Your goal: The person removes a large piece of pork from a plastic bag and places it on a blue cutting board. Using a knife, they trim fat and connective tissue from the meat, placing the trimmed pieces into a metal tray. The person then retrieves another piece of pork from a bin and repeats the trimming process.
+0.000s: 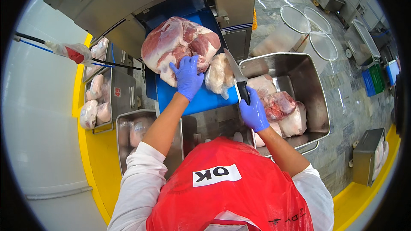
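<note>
A large raw cut of meat [167, 47] with pale fat and skin lies on the blue conveyor belt [171, 98] in front of me. My left hand [188, 77], in a purple glove, rests on its near side with fingers spread. In my purple-gloved right hand [254, 112] is a knife [233, 66], gripped by its black handle, blade pointing up and away to the left. Between the blade and the big cut sits a smaller whitish piece of fat or bone [219, 75], partly overhanging the belt's near right part.
At my right stands a steel bin [314, 77] holding several meat cuts; another steel bin [150, 113] is at my left. Farther left, carts [112, 102] hold meat. A steel machine [233, 4] borders the belt. Clear-sided round bins [278, 32] stand beyond on the right.
</note>
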Available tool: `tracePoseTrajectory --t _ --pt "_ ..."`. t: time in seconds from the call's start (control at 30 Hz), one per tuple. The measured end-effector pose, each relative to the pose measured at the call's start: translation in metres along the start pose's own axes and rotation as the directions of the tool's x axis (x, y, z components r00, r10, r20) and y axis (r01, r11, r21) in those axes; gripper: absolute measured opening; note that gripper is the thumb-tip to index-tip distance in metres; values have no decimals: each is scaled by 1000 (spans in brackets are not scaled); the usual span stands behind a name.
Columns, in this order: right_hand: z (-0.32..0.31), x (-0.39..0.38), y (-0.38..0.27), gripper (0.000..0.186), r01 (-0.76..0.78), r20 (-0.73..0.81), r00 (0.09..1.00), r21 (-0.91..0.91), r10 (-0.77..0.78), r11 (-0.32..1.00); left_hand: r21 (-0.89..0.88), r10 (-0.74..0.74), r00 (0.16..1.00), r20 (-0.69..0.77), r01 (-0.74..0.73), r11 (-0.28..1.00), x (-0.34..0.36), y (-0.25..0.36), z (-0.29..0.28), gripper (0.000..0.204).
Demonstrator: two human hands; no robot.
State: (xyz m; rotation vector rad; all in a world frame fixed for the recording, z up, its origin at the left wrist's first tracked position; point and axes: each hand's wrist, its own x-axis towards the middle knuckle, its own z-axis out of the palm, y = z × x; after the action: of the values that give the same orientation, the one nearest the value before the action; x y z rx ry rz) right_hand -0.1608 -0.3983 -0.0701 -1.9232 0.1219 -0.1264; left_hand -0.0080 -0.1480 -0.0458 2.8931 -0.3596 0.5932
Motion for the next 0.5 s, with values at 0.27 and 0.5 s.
tracePoseTrajectory --t 0.27,0.5 --pt "45 82 -15 51 222 -40 970 -255 -240 941 -33 -81 997 -3 81 996 -8 -24 -22 63" --pt "74 129 -31 40 210 -46 967 -415 -250 885 -216 -64 964 -257 7 976 -33 -52 -25 40"
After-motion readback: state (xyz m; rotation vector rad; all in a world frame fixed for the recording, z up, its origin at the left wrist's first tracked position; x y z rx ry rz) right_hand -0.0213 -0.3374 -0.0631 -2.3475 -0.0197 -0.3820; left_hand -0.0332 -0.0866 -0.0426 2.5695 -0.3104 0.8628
